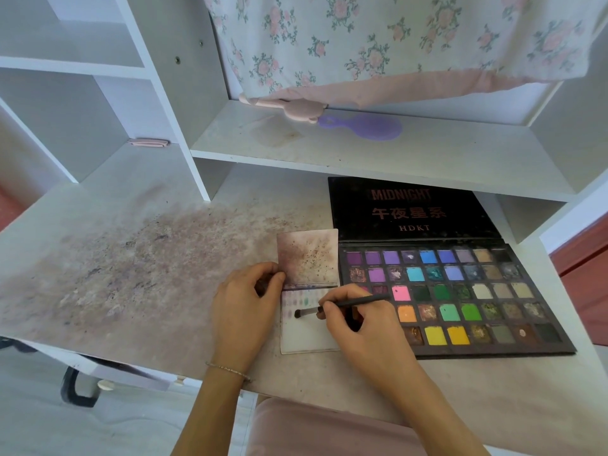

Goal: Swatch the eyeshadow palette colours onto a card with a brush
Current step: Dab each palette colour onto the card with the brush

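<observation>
Right hand (358,319): its grip is a pinch of thumb and fingers around the brush (342,306), partway along the dark handle; the other fingers curl under.
Brush: the handle runs up and right out of the grip, over the left edge of the palette (460,297); the dark bristle head points left from the grip and touches the card (307,337).
Left hand (245,301): its grip is curled, with fingertips and thumb pressed together on the left edge of the card near its fold; a thin bracelet (227,370) sits at the wrist.
Card: a folded white card lying on the tabletop (131,258) between the two grips; the flap beyond the grips is stained and speckled; the near half carries rows of small faint swatches, mauve and greenish, just above the bristle head.
Palette: open, flat on the tabletop just right of the brush grip, touching or nearly touching the card; rows of pans in purples, blues, greens, pink, orange, yellow and browns; the black lid (408,209) lies back, lettered MIDNIGHT and HDKT.
Tabletop: white, heavily smeared with pinkish-brown powder left of the card-holding grip.
Shelf (362,149): beyond both grips, above the palette lid; a purple hairbrush (365,126) and a pink object (289,106) lie on it, under a hanging floral cloth (378,37).
</observation>
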`<state>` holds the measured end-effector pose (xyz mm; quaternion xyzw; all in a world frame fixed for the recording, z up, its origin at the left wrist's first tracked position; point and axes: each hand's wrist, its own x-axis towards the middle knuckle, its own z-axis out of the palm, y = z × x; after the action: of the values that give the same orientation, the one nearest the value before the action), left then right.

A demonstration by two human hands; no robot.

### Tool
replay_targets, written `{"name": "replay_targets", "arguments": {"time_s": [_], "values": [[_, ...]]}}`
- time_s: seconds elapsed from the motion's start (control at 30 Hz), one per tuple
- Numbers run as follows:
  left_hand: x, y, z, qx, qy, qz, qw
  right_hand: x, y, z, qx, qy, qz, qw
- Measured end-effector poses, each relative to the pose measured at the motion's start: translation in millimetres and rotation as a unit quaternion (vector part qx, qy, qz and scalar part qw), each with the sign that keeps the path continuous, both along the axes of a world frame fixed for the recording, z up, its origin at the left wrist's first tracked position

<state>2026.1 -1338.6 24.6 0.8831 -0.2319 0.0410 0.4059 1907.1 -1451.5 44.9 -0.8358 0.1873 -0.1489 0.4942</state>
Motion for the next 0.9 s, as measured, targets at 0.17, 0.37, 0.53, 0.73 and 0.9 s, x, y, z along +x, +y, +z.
{"name": "replay_targets", "arguments": {"time_s": [0.17,0.37,0.53,0.73,0.9], "values": [[-0.5,0.3,0.1,-0.001,0.002,0.001,1.0,0.4,0.6,1.1,-0.009,-0.003,0.0,1.0],[-0.8,0.1,0.2,-0.004,0.002,0.003,1.0,0.9,0.5,1.7,-0.014,0.004,0.003,1.0],[-0.4,-0.1,0.2,-0.005,-0.002,0.004,1.0,-0.4,0.4,1.3,-0.012,-0.003,0.004,1.0],[-0.8,-0.1,0.9,-0.004,-0.007,0.005,1.0,0.0,0.1,1.1,-0.014,0.0,0.008,1.0],[0.0,-0.1,0.0,-0.004,-0.005,0.001,1.0,0.2,0.0,0.8,-0.023,-0.002,0.009,1.0]]}}
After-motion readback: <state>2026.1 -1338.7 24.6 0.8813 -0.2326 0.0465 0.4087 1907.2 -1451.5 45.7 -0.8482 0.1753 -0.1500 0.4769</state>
